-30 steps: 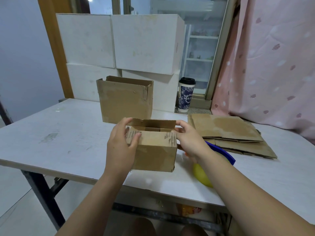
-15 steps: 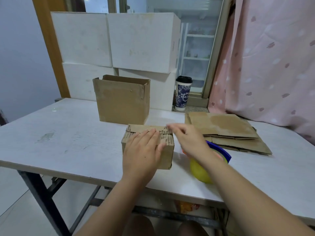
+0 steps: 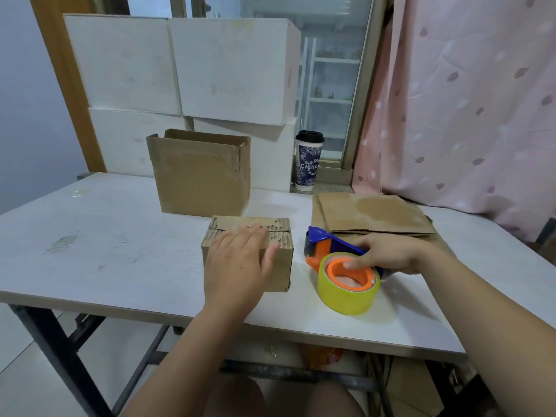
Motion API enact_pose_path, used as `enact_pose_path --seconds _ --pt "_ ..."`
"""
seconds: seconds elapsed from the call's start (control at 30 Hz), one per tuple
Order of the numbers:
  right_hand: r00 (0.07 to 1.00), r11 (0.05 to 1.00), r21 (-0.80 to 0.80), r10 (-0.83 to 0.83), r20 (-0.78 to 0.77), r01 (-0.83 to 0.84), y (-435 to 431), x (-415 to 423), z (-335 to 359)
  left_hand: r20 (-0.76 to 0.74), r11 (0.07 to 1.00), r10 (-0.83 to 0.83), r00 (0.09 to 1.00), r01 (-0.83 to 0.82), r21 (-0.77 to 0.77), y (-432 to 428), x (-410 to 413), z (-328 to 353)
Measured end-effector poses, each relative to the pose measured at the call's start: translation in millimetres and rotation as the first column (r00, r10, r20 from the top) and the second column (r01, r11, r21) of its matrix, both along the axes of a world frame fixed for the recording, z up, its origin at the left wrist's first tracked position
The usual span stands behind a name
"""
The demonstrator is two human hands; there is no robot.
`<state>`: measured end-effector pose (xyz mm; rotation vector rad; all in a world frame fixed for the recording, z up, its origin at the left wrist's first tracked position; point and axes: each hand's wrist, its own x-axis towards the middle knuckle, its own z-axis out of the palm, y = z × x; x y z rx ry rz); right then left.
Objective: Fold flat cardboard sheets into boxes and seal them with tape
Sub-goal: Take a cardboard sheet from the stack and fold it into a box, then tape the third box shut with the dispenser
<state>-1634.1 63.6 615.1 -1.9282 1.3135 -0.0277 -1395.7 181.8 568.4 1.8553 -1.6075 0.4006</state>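
My left hand (image 3: pixel 237 260) presses flat on the box (image 3: pixel 240 221), my right hand (image 3: pixel 391 254) grips the tape dispenser (image 3: pixel 334 245). If I ease off, the flaps may spring open.

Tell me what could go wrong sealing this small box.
Only the left hand presses the flaps of the small box shut; lifting it before taping may let them spring open. The tape dispenser gripped by the right hand lies near the front edge of the table; a clumsy pickup might knock it off.

The near box (image 3: pixel 284 269) is showing matt, frayed brown cardboard. The tape dispenser (image 3: pixel 335 243) is showing smooth blue and orange plastic.
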Motion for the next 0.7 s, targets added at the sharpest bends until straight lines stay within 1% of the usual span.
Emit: enact_pose_path --seconds 0.03,0.07,0.17,0.23,0.27,0.3,0.33,0.4,0.47,0.53,0.6,0.7 --pt "1.0 1.0 0.02 -0.015 0.003 0.015 0.2 -2.0 -1.2 0.004 1.0 0.001 1.0 -0.001 -0.004 0.0 -0.2 0.0" --pt "0.999 0.999 0.008 -0.031 -0.009 0.031 0.0 -2.7 -2.6 0.01 1.0 0.004 1.0 -0.004 -0.009 0.2 -0.3 0.0" --pt "0.996 0.991 -0.116 -0.077 -0.051 0.071 0.0 0.1 -2.5 0.01 1.0 0.008 1.0 -0.007 -0.013 0.5 -0.6 0.2" --pt "0.991 0.982 -0.133 -0.13 0.025 0.132 1.7 0.3 -1.3 0.013 1.0 0.011 1.0 -0.011 -0.015 0.7 -0.7 0.3" --pt "0.983 0.983 -0.091 -0.153 0.103 0.162 2.7 -0.4 -1.7 0.016 1.0 0.012 1.0 -0.012 -0.016 1.0 -0.8 0.4" --pt "0.964 0.984 -0.014 -0.174 0.203 0.18 4.7 -0.8 -1.8 0.021 1.0 0.012 1.0 -0.012 -0.018 0.7 -0.6 0.3" --pt "0.928 0.981 0.086 -0.194 0.318 0.175 7.1 -0.1 -2.3 0.022 1.0 0.012 1.0 -0.011 -0.017 0.6 -0.2 0.3" --pt "0.804 0.956 0.264 -0.257 0.536 0.13 11.3 2.9 -3.2 0.02 1.0 0.008 1.0 -0.007 -0.016 0.4 0.5 -0.1" --pt "0.667 0.924 0.374 -0.33 0.668 0.082 16.2 9.0 -1.5 0.018 1.0 0.003 1.0 -0.002 -0.014 1.1 1.2 -0.8" --pt "0.559 0.9 0.431 -0.389 0.732 0.062 20.8 18.3 1.0 0.023 1.0 -0.001 1.0 0.001 -0.011 2.0 1.3 -0.9" --pt "0.477 0.874 0.48 -0.452 0.754 0.07 21.6 27.4 4.2 0.032 1.0 -0.001 0.999 0.002 -0.008 1.1 1.3 -0.4" --pt "0.407 0.835 0.538 -0.533 0.742 0.113 14.8 38.5 9.8 0.027 1.0 -0.011 1.0 0.011 0.002 0.5 -0.1 0.3"
